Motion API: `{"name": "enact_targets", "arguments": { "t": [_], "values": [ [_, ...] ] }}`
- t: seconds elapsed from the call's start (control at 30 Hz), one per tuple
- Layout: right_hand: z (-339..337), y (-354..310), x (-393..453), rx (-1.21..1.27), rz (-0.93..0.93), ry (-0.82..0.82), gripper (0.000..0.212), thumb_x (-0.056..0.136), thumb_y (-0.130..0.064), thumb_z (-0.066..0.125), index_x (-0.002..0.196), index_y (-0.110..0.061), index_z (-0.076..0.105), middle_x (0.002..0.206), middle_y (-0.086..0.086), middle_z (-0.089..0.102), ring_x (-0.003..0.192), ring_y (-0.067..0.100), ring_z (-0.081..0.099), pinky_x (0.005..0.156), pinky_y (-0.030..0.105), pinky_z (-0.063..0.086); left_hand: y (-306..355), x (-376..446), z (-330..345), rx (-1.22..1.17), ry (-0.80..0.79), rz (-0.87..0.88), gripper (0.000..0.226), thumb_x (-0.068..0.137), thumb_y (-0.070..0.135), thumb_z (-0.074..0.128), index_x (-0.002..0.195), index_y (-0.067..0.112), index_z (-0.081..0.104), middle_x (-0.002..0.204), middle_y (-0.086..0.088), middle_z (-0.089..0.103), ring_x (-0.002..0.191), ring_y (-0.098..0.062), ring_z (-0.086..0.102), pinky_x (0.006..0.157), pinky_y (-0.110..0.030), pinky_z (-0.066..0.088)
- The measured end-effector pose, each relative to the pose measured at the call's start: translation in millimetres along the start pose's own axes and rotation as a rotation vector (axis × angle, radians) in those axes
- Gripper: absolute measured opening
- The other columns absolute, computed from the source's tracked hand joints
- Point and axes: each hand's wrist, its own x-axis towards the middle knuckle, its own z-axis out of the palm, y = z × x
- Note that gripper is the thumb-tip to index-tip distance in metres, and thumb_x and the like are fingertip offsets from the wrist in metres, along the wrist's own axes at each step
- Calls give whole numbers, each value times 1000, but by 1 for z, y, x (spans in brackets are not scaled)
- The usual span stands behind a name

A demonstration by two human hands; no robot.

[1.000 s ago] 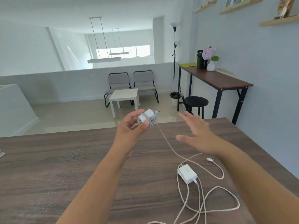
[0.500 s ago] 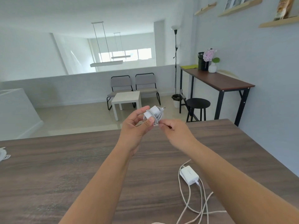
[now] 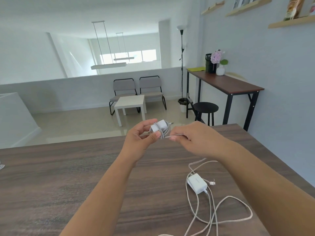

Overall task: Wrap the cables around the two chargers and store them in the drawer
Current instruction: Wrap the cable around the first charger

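Note:
My left hand (image 3: 142, 136) grips a small white charger (image 3: 159, 127) above the far edge of the wooden table (image 3: 68, 176); several turns of its pale cable are coiled round it. My right hand (image 3: 192, 137) pinches the free end of that cable (image 3: 170, 136) just right of the charger. A second white charger (image 3: 197, 183) lies flat on the table at the right, below my right forearm, and its long pale cable (image 3: 226, 217) sprawls in loose loops toward the near edge. No drawer is in view.
A small white object (image 3: 1, 166) peeks in at the table's left edge. Beyond the table are a white side table (image 3: 130, 102), two grey chairs, a black stool (image 3: 205, 108) and a tall dark-topped desk (image 3: 226, 83) along the right wall.
My right hand went from open beside the charger to pinching the cable end at it. The loose cable that ran down to the table is now coiled round the charger.

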Motion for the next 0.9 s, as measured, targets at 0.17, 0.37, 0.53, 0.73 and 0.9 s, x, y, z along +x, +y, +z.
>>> {"name": "enact_targets", "arguments": {
  "t": [0.17,0.37,0.53,0.73,0.9],
  "values": [
    [-7,-2,1,-84,-78,-36,21,99,-34,45,98,-28,65,57,-14,45,57,1,45,59,28,37,-1,-4,1,4,-41,-18,37,80,10,74,115,21,68,103,-9,68,83,-17,68,89,-41,55],
    [-12,4,12,-116,-80,-72,28,99,-32,43,75,-20,50,62,-7,49,62,15,49,58,33,38,6,-8,5,213,-140,18,43,77,11,81,112,34,70,88,21,65,63,-6,53,70,-22,51],
    [-6,20,15,199,44,-165,37,97,-36,49,66,-14,51,60,-6,46,56,8,44,57,25,35,4,-19,10,108,-282,-30,44,74,7,82,113,24,69,105,-3,72,83,-20,66,84,-38,57],
    [18,23,8,670,113,-171,37,92,-34,59,60,-16,50,52,-10,41,46,4,37,47,17,31,-13,-28,12,-104,-337,-128,38,70,7,82,105,12,68,104,-8,72,88,-23,67,79,-33,55],
    [36,31,-1,1085,191,-172,27,85,-31,63,73,-8,54,60,5,49,48,11,41,45,19,33,-21,-33,15,-215,-350,-122,42,69,14,83,109,16,71,112,-11,71,96,-25,67,86,-37,55]
  ]
}}
